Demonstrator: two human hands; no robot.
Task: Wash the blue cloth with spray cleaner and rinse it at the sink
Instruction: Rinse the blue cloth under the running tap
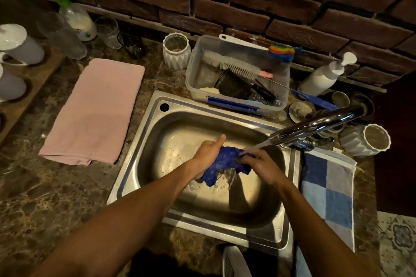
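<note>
Over the sink, the cloth is held bunched between both hands, its length running from the left hand to the right hand, fingers clamped on it under the tap stream.

Two hands work over one steel sink: the left hand and the right hand, sharing one blue cloth at the centre. One chrome faucet reaches in from three o'clock.

Cloths on the counter number two: one pink towel at nine o'clock and one blue checked towel at four o'clock.

White ribbed jars number two: one at twelve o'clock, one at three o'clock.

One clear plastic tub sits at one o'clock, with one grey bottle brush in it. One white pump bottle stands at two o'clock. One green-topped spray bottle stands at eleven o'clock.
</note>
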